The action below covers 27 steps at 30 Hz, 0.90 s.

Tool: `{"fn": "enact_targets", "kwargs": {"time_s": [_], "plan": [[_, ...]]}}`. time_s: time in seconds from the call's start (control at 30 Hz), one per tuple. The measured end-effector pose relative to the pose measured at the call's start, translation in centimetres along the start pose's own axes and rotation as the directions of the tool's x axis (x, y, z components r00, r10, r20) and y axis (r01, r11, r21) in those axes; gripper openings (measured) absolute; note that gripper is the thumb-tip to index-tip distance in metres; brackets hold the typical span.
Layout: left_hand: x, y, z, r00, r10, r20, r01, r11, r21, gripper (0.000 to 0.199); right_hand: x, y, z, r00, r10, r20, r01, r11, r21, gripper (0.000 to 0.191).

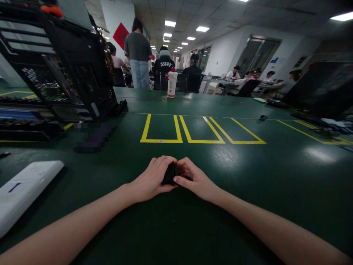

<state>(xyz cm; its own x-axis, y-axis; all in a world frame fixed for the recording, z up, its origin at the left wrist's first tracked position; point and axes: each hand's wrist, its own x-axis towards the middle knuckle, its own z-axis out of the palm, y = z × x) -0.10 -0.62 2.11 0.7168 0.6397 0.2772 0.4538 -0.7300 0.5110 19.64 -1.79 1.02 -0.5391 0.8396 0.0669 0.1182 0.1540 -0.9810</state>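
Observation:
A small black object [168, 175], boxy and partly covered by fingers, is between my two hands just above or on the green table [176, 228]. Its exact kind does not show. My left hand [151, 178] wraps it from the left, fingers over the top and thumb below. From the right, my right hand [197, 180] grips its end with the thumb in front and the fingers curled behind. Beyond the hands, yellow tape outlines [161, 141] mark the tabletop.
An open black computer case [68, 73] stands at left, with a dark blurred flat item [95, 139] before it. A white box-like device [30, 191] lies at the left edge. A white bottle with red top [172, 84] stands at the far edge. Several people sit or stand beyond.

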Motion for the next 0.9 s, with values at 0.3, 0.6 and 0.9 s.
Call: {"fn": "enact_targets", "kwargs": {"time_s": [0.3,0.6,0.9], "plan": [[0.04,-0.02,-0.05,0.999,0.030,-0.017,-0.030,0.999,0.023,0.057,0.46,0.53,-0.04,0.997,-0.029,-0.067,0.035,0.995,0.092,0.015],[0.06,-0.04,0.05,1.000,0.005,-0.007,-0.004,1.000,0.027,0.058,0.53,0.25,-0.13,0.998,0.040,-0.045,-0.038,0.998,0.052,0.023],[0.08,0.10,-0.21,1.000,0.015,-0.014,-0.015,1.000,0.007,0.056,0.46,0.26,-0.08,0.998,-0.020,-0.065,0.027,0.993,0.111,0.015]]}}
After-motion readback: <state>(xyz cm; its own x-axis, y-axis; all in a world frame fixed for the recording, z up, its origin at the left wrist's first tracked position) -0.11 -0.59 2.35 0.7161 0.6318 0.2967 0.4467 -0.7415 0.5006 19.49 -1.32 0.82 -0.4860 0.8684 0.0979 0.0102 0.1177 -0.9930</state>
